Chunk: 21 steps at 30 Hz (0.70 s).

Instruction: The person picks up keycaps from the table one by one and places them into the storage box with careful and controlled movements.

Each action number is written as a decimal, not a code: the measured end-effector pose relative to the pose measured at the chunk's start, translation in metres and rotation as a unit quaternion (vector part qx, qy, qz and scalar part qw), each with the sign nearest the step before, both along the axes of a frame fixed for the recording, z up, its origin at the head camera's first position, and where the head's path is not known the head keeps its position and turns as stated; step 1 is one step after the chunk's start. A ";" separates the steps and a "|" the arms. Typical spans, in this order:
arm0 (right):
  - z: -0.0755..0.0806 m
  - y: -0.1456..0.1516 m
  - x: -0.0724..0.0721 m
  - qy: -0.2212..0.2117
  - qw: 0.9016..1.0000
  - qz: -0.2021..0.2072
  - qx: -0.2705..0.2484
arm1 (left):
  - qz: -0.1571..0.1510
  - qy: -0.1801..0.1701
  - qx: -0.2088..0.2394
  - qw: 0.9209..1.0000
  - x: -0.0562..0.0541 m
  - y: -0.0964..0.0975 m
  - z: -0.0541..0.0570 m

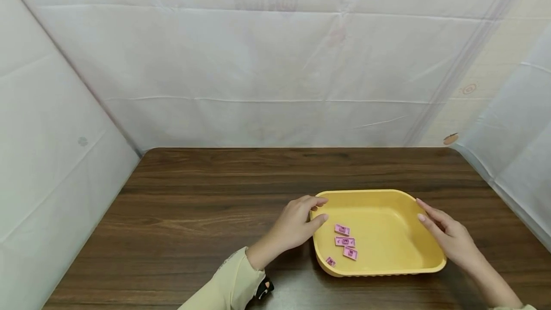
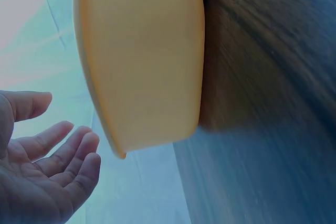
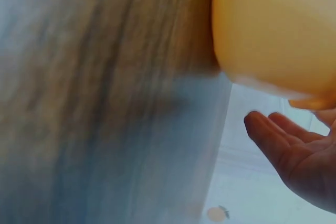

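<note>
A yellow plastic basin (image 1: 400, 257) stands on the dark wooden table. Several small pink rectangular pieces (image 1: 345, 241) with dark print lie in its left part. My left hand (image 1: 299, 221) is at the left rim, thumb and fingers spread apart; the left wrist view shows that hand (image 2: 52, 166) beside the basin wall (image 2: 142, 61) with its fingers loosely bent and nothing between them. At the right rim is my right hand (image 1: 452, 238), its thumb reaching over the edge. Its fingers (image 3: 275, 142) look nearly straight near the basin's outer wall (image 3: 273, 30) in the right wrist view.
Pale printed cloth (image 1: 267, 61) hangs behind the table and along both sides. The wooden tabletop (image 1: 181, 219) stretches left of the basin. A black item (image 1: 264, 288) shows at the left sleeve cuff.
</note>
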State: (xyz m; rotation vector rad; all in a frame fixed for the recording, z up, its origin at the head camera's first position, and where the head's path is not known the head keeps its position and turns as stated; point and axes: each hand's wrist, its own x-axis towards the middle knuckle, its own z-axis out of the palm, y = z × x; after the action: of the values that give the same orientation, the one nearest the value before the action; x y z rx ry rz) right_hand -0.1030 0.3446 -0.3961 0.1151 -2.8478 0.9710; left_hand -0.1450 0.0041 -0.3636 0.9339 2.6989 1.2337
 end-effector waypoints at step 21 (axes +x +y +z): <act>0.004 -0.020 0.004 0.041 0.998 0.030 0.035 | 0.035 0.049 -0.070 0.996 0.011 -0.038 -0.003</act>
State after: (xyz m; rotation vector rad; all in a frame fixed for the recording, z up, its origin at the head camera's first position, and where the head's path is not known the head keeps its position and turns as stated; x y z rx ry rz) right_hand -0.0989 0.3250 -0.3925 0.2427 -2.8186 0.8560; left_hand -0.1339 -0.0342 -0.3662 0.9149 2.8725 1.0194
